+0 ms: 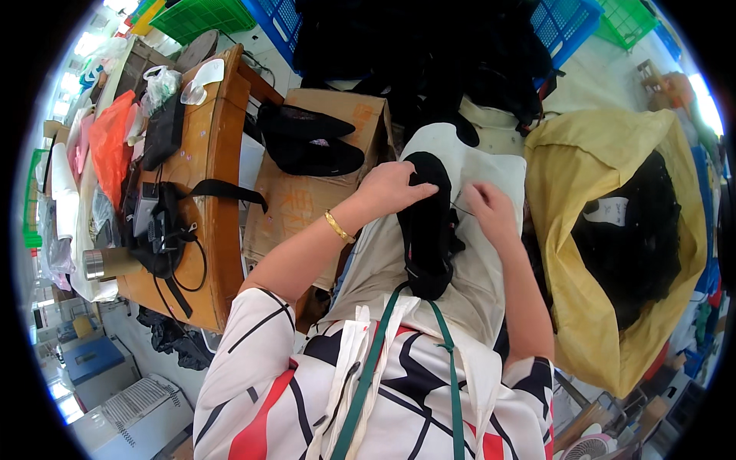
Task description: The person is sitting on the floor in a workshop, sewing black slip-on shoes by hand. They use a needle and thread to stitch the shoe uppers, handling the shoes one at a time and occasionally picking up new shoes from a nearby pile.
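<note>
A black cloth shoe (426,238) lies lengthwise on the pale cloth (491,268) over my lap, its toe pointing away from me. My left hand (392,188) grips the shoe near the toe end, thumb across the top and fingers on its left side. Just right of the shoe, my right hand (492,213) is closed in a pinch. A thin dark line shows between it and the shoe; whether this is a thread or a needle I cannot tell. A pair of black shoes (314,142) rests on a cardboard box (287,207) to the left.
Beyond my lap, a blue crate (571,27) is heaped with black items. An open yellow sack (571,230) with black pieces stands on the right. The wooden table (218,261) at left carries a strap, a black bag and a steel flask (107,263).
</note>
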Tool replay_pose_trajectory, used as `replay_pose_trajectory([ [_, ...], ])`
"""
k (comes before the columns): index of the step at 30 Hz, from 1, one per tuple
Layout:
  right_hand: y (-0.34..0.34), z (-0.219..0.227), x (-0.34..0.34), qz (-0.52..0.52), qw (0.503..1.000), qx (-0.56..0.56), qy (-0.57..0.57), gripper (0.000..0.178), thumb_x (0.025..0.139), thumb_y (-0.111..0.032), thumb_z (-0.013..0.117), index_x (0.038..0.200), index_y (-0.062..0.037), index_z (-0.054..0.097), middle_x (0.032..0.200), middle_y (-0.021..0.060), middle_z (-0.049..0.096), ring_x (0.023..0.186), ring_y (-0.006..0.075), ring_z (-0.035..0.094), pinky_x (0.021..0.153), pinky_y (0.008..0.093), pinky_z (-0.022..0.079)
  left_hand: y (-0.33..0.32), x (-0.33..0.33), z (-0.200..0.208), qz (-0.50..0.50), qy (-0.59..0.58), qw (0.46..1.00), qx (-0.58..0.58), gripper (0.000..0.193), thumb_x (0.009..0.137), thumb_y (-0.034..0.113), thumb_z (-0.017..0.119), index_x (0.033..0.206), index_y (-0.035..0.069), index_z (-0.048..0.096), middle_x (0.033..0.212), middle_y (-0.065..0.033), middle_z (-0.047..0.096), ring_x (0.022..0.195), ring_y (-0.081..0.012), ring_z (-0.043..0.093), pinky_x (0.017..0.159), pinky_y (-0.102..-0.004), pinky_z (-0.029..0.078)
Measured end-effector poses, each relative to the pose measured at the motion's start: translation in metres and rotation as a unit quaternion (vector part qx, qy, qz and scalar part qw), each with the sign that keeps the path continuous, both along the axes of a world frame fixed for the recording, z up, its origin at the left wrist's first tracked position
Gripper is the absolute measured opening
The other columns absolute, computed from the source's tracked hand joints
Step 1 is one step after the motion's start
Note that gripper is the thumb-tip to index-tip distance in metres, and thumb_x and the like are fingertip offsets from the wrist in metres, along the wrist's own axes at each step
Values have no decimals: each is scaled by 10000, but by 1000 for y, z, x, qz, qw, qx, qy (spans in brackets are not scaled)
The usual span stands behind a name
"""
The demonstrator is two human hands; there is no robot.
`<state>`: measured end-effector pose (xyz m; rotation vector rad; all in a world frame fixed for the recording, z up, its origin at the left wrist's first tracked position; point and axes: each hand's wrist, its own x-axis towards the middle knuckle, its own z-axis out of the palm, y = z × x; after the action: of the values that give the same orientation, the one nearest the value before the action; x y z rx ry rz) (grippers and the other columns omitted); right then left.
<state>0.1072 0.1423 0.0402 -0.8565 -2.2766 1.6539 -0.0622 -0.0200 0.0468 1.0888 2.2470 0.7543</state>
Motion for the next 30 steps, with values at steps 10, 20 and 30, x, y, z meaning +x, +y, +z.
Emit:
replay_pose_trajectory([
  [10,-40,-7,-11,65,990,90,89,152,842,-58,680,993,-47,666,846,69,587,725,189,551,647,292,450,-21,33,-22,5,89,961,260,198,764,76,742,853,35,570,784,-121,565,733,-315,559,635,-375,464],
  [20,-33,-13,-11,102,978,152,99,185,849,-32,657,1033,-48,644,838,83,553,687,213,546,609,298,439,-15,39,-36,36,86,947,306,210,717,2,745,859,34,593,780,-120,592,708,-312,567,609,-373,471],
  [30,-23,-11,-18,131,991,22,29,131,854,-82,640,966,-12,634,816,104,551,697,232,550,604,314,439,-21,54,-23,144,-160,960,181,183,850,126,730,904,-3,611,745,-97,622,614,-131,565,577,-261,472],
])
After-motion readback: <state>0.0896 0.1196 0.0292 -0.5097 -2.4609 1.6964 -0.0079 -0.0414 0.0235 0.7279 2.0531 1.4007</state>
